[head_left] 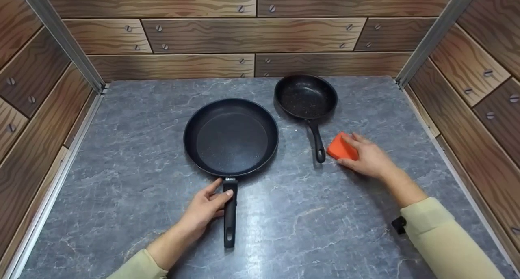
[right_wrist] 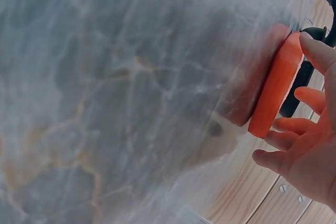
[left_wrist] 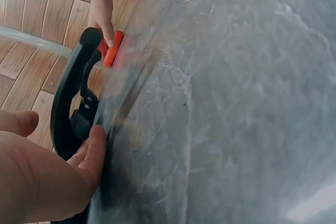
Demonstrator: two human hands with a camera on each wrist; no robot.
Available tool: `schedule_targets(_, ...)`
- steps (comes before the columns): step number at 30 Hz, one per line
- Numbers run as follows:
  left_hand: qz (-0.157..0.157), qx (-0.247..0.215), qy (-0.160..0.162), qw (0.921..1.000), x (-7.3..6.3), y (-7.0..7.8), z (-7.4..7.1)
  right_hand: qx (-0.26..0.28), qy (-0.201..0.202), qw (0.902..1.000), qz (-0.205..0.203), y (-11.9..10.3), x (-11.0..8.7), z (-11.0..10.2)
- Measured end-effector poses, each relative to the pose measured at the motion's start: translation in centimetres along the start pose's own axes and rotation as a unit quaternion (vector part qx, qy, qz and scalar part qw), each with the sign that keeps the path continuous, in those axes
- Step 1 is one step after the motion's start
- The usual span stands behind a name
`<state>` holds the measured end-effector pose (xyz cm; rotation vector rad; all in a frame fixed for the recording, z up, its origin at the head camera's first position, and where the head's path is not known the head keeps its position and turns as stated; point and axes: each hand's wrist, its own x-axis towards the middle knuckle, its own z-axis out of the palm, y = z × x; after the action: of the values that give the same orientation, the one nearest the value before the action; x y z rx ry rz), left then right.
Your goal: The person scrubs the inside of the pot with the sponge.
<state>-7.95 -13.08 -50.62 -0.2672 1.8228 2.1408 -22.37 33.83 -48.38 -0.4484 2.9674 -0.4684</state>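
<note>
A large black frying pan [head_left: 231, 141] lies with its handle [head_left: 230, 222] toward me. My left hand [head_left: 203, 210] is at the pan end of this handle. In the left wrist view its fingers [left_wrist: 94, 153] reach beneath the handle, while the thumb stands off above it with a gap. Further right, my right hand [head_left: 367, 159] holds an orange sponge [head_left: 340, 148] by opposite edges, thumb on the near side and fingers on the far side. In the right wrist view the sponge [right_wrist: 277, 85] is low on the table, beside its reflection.
A smaller black frying pan [head_left: 306, 97] lies at the back right, its handle [head_left: 317, 143] pointing toward me, just left of the sponge. The grey marbled table [head_left: 134, 157] is bordered by wood-patterned walls [head_left: 252, 35] and metal corner posts [head_left: 61, 39].
</note>
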Motion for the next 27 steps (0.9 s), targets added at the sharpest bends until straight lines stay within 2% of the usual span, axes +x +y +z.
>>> schedule_targets(6, 0.007, -0.026, -0.017, 0.9995, 0.3, -0.5, 0.0, 0.000, -0.005, 1.0000, 0.000, 0.1, 0.0, 0.1)
schedule_targets(15, 0.016, -0.048, -0.012, 0.9987, 0.6, -0.7, 0.3, 0.018, 0.011, 0.9998, -0.002, 0.3, 0.2, 0.0)
schedule_targets(21, 0.020, -0.052, -0.005, 0.9984, 0.7, -0.9, 0.4, 0.020, 0.044, 0.9988, -0.007, 0.2, 0.2, -0.6)
schedule_targets(27, 0.023, -0.060, -0.003, 0.9979, 0.8, -1.0, 0.5, 0.021, 0.096, 0.9951, -0.013, -0.7, 0.3, -2.3)
